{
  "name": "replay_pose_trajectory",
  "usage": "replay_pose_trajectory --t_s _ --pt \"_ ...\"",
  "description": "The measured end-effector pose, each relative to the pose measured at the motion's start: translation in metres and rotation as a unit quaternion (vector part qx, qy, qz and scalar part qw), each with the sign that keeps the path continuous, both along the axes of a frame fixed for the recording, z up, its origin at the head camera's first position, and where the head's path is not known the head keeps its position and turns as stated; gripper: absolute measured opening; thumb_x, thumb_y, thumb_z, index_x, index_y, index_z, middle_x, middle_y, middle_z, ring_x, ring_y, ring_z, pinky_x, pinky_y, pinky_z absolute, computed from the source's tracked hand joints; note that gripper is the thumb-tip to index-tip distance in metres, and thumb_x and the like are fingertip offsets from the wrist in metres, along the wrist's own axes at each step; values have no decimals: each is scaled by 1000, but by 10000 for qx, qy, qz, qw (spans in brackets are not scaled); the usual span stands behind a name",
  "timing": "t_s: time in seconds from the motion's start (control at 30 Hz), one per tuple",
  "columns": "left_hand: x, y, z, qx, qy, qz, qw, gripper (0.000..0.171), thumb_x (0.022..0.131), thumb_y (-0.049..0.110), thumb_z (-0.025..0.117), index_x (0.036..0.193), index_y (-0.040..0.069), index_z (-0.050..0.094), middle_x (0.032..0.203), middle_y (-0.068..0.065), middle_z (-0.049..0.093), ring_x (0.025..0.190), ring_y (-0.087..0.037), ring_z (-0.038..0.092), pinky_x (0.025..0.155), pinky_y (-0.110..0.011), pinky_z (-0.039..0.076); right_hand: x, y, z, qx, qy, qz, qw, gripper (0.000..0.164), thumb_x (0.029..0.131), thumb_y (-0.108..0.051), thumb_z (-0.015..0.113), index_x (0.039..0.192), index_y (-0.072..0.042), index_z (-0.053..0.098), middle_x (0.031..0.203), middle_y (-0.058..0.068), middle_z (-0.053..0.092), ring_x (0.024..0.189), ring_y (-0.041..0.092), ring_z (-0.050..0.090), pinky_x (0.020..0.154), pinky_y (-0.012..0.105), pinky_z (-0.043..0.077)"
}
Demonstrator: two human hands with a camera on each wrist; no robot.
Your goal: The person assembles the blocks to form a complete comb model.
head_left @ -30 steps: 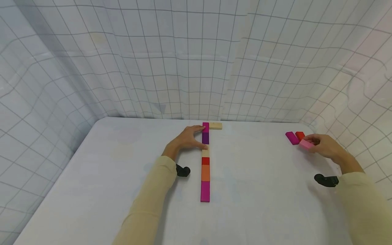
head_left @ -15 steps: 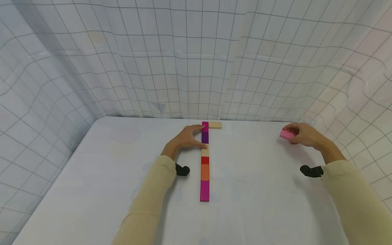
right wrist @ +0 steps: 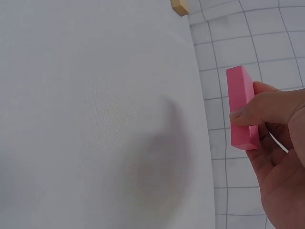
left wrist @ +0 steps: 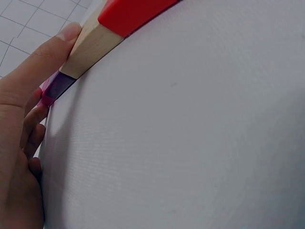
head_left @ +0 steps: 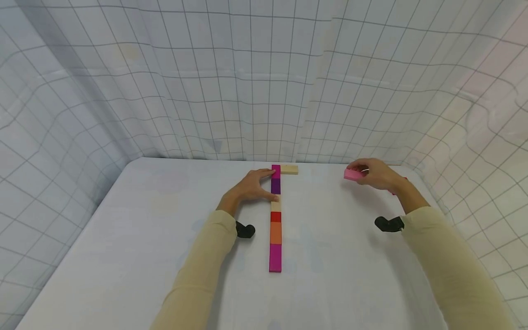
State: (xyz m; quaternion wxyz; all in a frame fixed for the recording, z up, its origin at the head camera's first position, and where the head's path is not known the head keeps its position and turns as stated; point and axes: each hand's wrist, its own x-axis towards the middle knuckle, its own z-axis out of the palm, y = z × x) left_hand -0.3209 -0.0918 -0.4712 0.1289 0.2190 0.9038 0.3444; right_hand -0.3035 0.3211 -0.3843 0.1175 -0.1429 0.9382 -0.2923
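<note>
A row of coloured wooden blocks runs along the table from a near magenta block (head_left: pixel 275 258) through orange (head_left: pixel 275 233), red (head_left: pixel 275 217), plain wood and purple (head_left: pixel 275 187) to a far magenta block (head_left: pixel 276 172). Beside its left edge lies my left hand (head_left: pixel 249 185). Its thumb rests on the plain wood block (left wrist: pixel 93 47), and its extended fingers touch the far magenta block. Held above the table, a pink block (right wrist: pixel 240 107) is pinched between the thumb and fingers of my right hand (head_left: pixel 379 175).
Another plain wood block (head_left: pixel 289 169) sits crosswise at the row's far end. Behind the right forearm, a red and magenta bit of further blocks (head_left: pixel 393 192) shows, mostly hidden. Gridded white curtains (head_left: pixel 264 91) hang around the white table (head_left: pixel 165 206).
My right hand has carried the pink block leftward from beside the magenta and red blocks at the right toward the row. The left hand has stayed in place.
</note>
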Motion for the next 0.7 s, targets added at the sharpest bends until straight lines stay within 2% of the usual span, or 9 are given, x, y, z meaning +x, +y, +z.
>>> replay_pose_trajectory --t_s 0.7 --pt "0 0 -1 6 -42 40 10000 101 78 52 87 162 22 39 167 -7 30 153 -31 21 122 -56 21 -13 -43 -3 -107 55 323 9994 45 93 -1 67 138 -3 62 131 19 56 118 37 48 95 48 50"
